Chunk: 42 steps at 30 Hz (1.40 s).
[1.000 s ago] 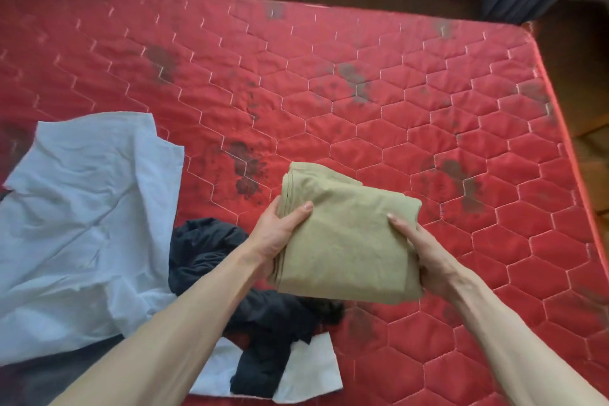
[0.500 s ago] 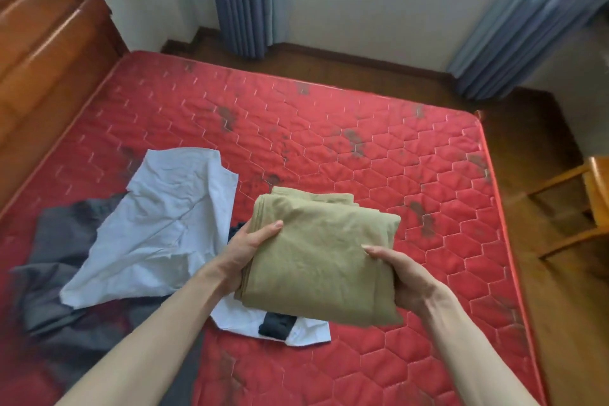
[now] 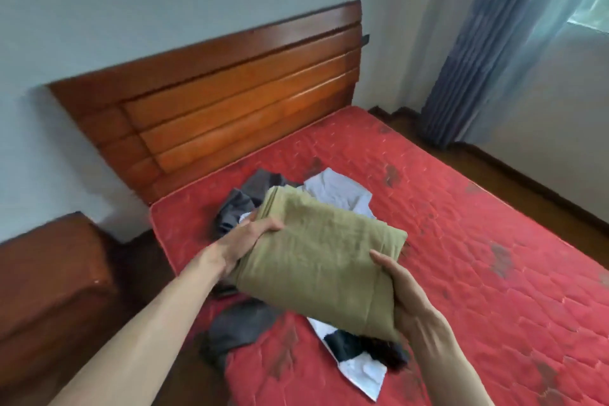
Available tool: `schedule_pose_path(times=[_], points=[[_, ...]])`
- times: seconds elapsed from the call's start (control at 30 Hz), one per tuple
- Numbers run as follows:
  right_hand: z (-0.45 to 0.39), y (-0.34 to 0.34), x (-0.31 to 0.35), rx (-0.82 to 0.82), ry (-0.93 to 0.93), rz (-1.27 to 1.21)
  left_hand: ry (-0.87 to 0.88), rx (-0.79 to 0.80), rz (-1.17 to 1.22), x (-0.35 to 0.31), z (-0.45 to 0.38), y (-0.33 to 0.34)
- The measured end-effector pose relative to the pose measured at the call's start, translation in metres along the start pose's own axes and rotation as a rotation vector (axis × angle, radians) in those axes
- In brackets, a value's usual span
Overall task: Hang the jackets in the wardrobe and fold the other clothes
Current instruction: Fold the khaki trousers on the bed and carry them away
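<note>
Carrying the folded olive garment (image 3: 324, 260) above the near-left part of the red mattress (image 3: 478, 224), clear of its surface, both hands clamp it from opposite ends. The left hand (image 3: 244, 245) grips the end toward the headboard (image 3: 230, 102), thumb curled over the top and fingers hidden beneath; the right hand (image 3: 408, 293) cups the near right corner, thumb pressed on top, fingers wrapped under. The fold looks tidy, layers stacked at the left end, so the step in hand is likely setting it down somewhere as a finished piece. To do it well: keep the bundle level, keep pressure even from both ends so the layers do not slide, and lower it flat onto a bare patch of mattress, not onto the loose pile. Beneath it lie a grey garment (image 3: 237, 208), a white garment (image 3: 339, 191) and something dark (image 3: 362, 346) near the mattress's near edge, all unfolded. Release the underside fingers last, sliding them out sideways. No wardrobe is in view.
</note>
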State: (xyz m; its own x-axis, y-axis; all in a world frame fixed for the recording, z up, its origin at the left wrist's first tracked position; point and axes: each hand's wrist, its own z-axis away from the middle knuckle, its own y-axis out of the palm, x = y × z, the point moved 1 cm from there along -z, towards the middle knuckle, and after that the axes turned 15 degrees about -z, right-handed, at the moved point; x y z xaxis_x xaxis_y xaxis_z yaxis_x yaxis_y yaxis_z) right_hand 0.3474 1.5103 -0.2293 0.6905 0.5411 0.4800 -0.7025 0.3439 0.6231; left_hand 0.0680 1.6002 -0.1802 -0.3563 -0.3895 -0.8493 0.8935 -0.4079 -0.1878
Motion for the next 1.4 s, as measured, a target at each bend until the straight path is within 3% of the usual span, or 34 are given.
schedule_pose_path(times=[0.2, 0.57, 1.03, 1.4], points=[[-0.03, 0.118, -0.021, 0.154, 0.098, 0.245, 0.044, -0.286, 0.217, 0.032, 0.084, -0.081], [-0.083, 0.332, -0.12, 0.354, 0.235, 0.55, 0.081, -0.581, 0.462, 0.105, 0.183, -0.242], [-0.162, 0.535, -0.292, 0.467, 0.312, 0.657, 0.069, -0.736, 0.532, 0.198, 0.256, -0.46], [-0.245, 0.637, -0.358, 0.588, 0.43, 0.689, 0.048, -0.9, 0.554, 0.236, 0.25, -0.569]])
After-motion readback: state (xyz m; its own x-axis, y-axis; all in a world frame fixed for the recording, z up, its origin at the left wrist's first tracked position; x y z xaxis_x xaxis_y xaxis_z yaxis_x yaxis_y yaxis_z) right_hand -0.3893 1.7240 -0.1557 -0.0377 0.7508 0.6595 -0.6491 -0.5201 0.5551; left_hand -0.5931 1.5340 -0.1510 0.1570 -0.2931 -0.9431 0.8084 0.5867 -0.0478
